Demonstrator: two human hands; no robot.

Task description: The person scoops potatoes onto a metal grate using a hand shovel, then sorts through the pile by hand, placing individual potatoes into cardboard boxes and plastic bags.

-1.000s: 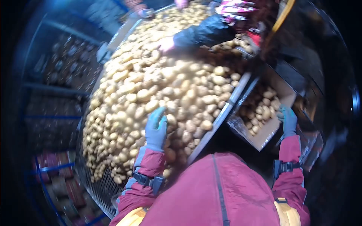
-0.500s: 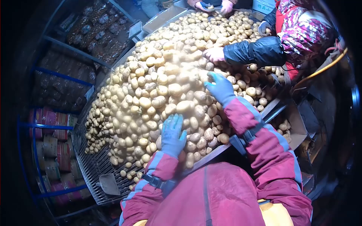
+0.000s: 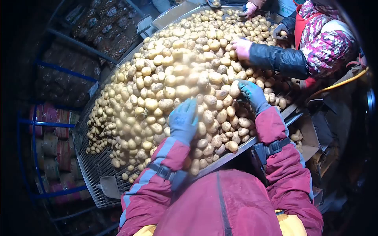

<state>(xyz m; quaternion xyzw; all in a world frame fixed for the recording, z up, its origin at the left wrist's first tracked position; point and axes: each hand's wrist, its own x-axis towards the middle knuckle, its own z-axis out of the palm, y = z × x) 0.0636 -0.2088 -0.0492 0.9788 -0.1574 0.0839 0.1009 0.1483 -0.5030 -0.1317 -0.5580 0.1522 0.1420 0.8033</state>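
Potatoes (image 3: 151, 104) lie in a deep heap across a slatted metal table (image 3: 89, 171). My left hand (image 3: 184, 120), in a grey-blue glove, rests on the near middle of the heap with its fingers stretched out and nothing gripped. To its right, my gloved right hand (image 3: 253, 95) has its fingers curled against a pale potato (image 3: 235, 89) at their tips. Part of that grip is hidden behind the glove.
Across the right side, a co-worker's pink-gloved hand (image 3: 241, 48) touches the potatoes. Another person's hand (image 3: 249, 9) is at the far edge. A flat scoop-like piece (image 3: 110, 187) sits on the slats at lower left. A yellow hose (image 3: 342, 81) runs at right.
My right hand has moved right and its fingers have closed in on a potato. My left hand has slid forward up the heap. The co-worker's pink glove has shifted right.
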